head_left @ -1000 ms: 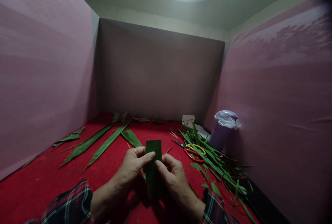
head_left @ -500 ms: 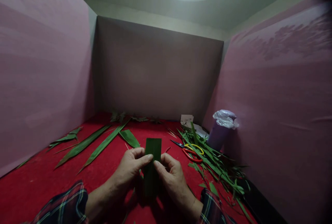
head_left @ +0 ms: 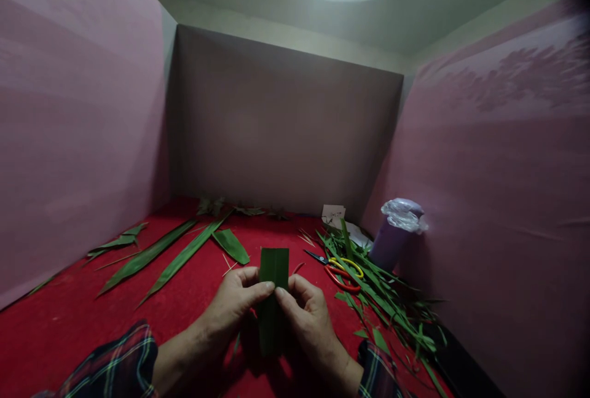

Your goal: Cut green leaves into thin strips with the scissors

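Note:
A dark green strip of leaf (head_left: 275, 266) with a squared-off top end stands upright between my two hands, above the red cloth. My left hand (head_left: 237, 300) pinches its left edge, the thumb lying across the front. From the other side my right hand (head_left: 308, 312) grips the right edge, and the two thumb tips nearly meet at the leaf's middle. The fingers behind the leaf are hidden. Just beyond my hands lies a short cut leaf piece (head_left: 232, 245). Scissors (head_left: 338, 269) with one yellow and one red handle loop rest to the right.
Long leaves (head_left: 184, 260) lie on the red cloth (head_left: 55, 330) at left. A heap of leaf strips (head_left: 387, 293) covers the right side, beside a purple container (head_left: 389, 241) topped with clear plastic. A small white card (head_left: 332, 214) stands behind. Pink walls (head_left: 83, 128) flank both sides.
Both thumbs have slid slightly down the leaf strip and closer together. The strip stays in both hands, and the view has shifted a little.

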`<state>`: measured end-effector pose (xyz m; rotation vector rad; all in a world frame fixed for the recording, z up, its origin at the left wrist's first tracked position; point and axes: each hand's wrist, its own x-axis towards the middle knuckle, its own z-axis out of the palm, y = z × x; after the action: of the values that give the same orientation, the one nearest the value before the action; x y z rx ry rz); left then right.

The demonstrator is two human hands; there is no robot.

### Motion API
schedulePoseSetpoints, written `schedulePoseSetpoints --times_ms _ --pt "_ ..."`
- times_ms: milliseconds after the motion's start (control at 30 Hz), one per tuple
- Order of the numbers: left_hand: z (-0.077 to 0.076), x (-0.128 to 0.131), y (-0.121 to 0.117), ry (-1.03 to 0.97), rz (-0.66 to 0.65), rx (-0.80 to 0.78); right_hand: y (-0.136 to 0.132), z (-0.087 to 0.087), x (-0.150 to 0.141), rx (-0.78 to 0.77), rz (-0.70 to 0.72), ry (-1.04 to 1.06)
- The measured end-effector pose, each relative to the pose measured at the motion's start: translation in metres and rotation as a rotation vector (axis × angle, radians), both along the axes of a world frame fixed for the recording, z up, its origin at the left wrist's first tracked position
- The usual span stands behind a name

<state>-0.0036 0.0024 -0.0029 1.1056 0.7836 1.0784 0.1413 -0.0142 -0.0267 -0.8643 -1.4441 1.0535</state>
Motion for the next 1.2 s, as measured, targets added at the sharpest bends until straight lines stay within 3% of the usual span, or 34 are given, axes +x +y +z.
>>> schedulePoseSetpoints --times_ms 367,633,933,1200 --pt "-0.003 0.0 0.003 0.065 0.05 0.013 -0.002 0.003 0.0 -0.026 0.007 -0.004" --pt "0.019 -0.016 0.006 0.003 0.192 0.192 -0.007 0.002 0.001 0.05 -0.01 -0.212" --pt "0.021 -0.014 -0.001 0.037 0.189 0.221 -0.013 0.011 0.001 0.127 0.003 -0.243" --pt "0.025 -0.012 -0.009 0.072 0.158 0.281 -0.013 0.01 0.002 0.171 -0.022 -0.286"
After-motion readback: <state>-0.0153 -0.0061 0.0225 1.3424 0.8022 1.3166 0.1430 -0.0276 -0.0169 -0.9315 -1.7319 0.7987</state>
